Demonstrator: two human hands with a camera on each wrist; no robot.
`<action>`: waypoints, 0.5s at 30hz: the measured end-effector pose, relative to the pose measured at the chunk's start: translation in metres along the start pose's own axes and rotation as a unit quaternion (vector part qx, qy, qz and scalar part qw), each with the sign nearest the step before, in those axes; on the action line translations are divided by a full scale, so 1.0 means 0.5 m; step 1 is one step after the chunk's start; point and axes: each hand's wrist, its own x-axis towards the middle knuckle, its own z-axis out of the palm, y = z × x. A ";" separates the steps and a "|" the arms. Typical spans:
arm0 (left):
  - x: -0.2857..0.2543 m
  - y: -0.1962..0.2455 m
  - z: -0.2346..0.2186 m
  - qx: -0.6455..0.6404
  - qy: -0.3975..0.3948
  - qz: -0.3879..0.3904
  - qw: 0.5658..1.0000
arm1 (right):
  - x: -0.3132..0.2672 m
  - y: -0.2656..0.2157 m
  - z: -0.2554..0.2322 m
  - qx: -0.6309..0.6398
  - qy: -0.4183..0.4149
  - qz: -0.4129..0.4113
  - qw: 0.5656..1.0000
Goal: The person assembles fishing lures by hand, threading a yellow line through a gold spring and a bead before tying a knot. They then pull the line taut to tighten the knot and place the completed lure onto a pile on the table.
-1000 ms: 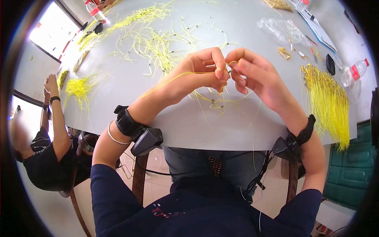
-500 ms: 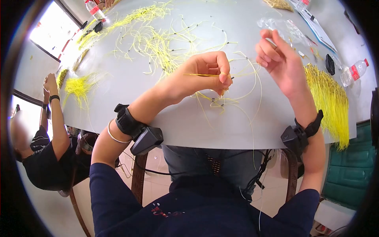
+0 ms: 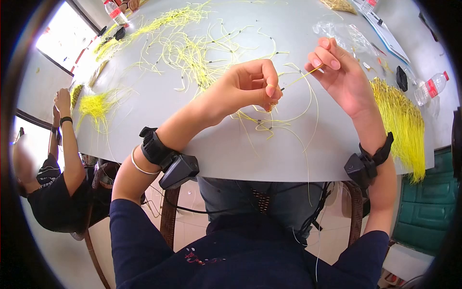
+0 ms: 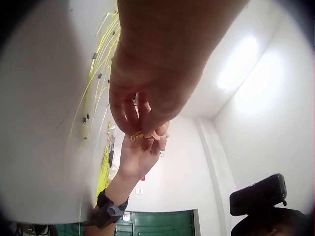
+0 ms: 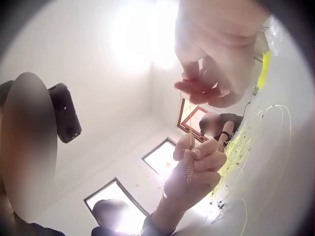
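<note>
The left hand [image 3: 240, 89] pinches a small coiled, gold-coloured piece [image 3: 272, 107] between thumb and forefinger. In the right wrist view that ribbed piece [image 5: 190, 169] hangs below the left hand's [image 5: 192, 177] fingertips. From the left fingertips a yellow strand [image 3: 301, 78] with a dark bit near them runs up to the right hand [image 3: 341, 77], whose thumb and fingers pinch its far end. The strand looks straight between the hands, which are apart. In the left wrist view the coil [image 4: 137, 137] shows at the left fingertips.
Loose yellow strands [image 3: 192, 53] with dark bits lie beyond the left hand. A thick yellow bundle [image 3: 402, 130] lies at the right, near a black object [image 3: 402, 78] and bottle [image 3: 431, 88]. Plastic bags [image 3: 344, 36] lie at the back right. Another person [image 3: 57, 192] sits at the left.
The right hand has moved away from the left, up and to the right, and now holds the strand drawn out between them. The left hand has stayed nearly in place, still pinching the coiled piece.
</note>
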 end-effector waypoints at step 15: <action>-0.007 0.020 0.012 0.041 -0.163 -0.092 0.981 | -0.011 -0.002 0.045 0.014 0.032 -0.051 0.998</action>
